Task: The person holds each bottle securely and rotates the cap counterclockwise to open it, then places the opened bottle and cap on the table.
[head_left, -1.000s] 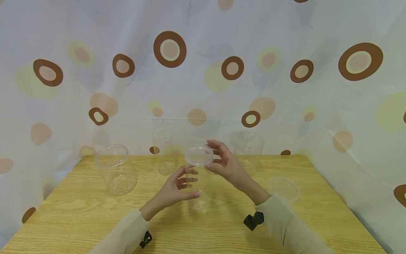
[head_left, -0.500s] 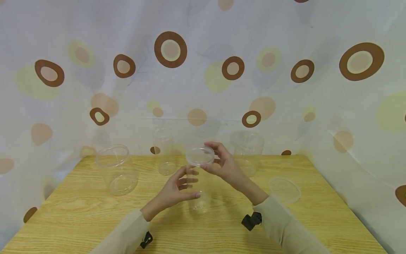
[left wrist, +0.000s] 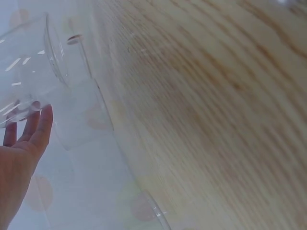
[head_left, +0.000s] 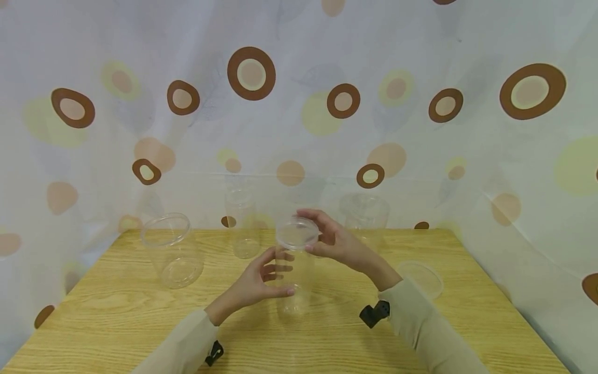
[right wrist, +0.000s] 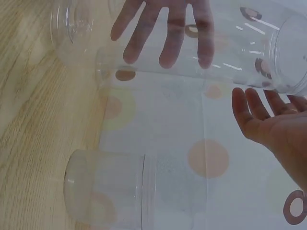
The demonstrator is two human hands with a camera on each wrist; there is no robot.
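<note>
So here's the jar (head_left: 302, 285), upright, left hand (head_left: 252, 280) curled round it, right hand (head_left: 340, 245) pinching its rim (head_left: 291, 247); behind the jar to the left, a tube (head_left: 242, 224); farther left, a tub (head_left: 173, 250); right of the jar, a disc (head_left: 425, 275) on the table (head_left: 289, 348)

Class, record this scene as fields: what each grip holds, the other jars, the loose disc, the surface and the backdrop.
Left grip: holds the middle clear jar by its body
Right grip: holds that jar's top
Farther left: wide clear jar
Behind: tall narrow jar; wider jar
Farther right: flat clear disc
Surface: wood-grain table
Backdrop: sheet with ringed spots
</note>
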